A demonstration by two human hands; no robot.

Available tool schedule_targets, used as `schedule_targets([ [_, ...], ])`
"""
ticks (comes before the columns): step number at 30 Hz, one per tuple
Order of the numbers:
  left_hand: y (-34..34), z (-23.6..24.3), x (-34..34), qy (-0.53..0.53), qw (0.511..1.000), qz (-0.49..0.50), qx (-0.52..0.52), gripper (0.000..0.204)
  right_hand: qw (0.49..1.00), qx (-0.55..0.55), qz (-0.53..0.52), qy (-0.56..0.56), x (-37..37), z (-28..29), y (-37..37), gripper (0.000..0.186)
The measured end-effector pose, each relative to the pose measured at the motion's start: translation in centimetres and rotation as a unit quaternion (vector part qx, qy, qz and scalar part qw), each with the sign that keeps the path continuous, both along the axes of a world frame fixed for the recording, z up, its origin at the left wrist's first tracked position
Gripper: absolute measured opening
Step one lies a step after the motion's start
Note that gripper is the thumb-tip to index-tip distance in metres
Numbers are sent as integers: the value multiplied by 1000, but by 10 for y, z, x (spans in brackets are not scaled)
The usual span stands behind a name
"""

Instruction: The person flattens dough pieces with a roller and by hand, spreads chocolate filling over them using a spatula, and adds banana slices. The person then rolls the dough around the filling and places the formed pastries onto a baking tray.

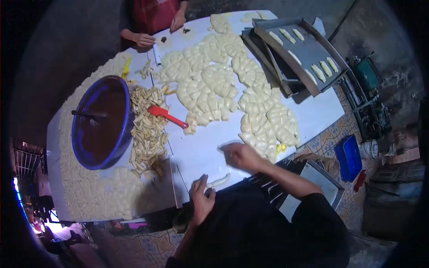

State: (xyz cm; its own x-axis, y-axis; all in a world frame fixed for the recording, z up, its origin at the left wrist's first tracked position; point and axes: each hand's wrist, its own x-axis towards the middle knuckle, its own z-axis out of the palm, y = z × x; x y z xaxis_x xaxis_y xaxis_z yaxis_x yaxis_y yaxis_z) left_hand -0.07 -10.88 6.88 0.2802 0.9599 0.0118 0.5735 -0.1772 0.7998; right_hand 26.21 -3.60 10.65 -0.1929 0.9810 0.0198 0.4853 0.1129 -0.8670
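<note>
A small pale roll of dough (219, 181) lies on the white table (201, 152) near its front edge. My left hand (203, 196) rests at the roll's left end, thumb and forefinger apart. Beyond the roll, my right hand (239, 156) is over the tabletop, its fingers curled and blurred; whether they hold anything is hidden. Glossy, flattened dough pieces (208, 85) spread across the middle, and more dough (268, 116) lies just past my right hand. A red spatula (167, 116) lies partly on a heap of pale cut strips (149, 129).
A blue bowl (126, 134) of brown filling, with a dark handle sticking out, stands left. Stacked metal trays (308, 56) with shaped dough rolls sit far right. Across the table a person's hands (145, 40) work. A blue crate (348, 156) is on the tiled floor.
</note>
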Motion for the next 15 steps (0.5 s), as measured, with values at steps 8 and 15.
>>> schedule_targets([
  [8, -8, -17, 11, -201, 961, 145, -121, 58, 937, 80, -166, -298, 67, -23, 159, 30],
  [15, 63, 4, 46, -117, 988, 93, 38, 49, 944, 143, -128, -267, 78, -51, 165, 40],
])
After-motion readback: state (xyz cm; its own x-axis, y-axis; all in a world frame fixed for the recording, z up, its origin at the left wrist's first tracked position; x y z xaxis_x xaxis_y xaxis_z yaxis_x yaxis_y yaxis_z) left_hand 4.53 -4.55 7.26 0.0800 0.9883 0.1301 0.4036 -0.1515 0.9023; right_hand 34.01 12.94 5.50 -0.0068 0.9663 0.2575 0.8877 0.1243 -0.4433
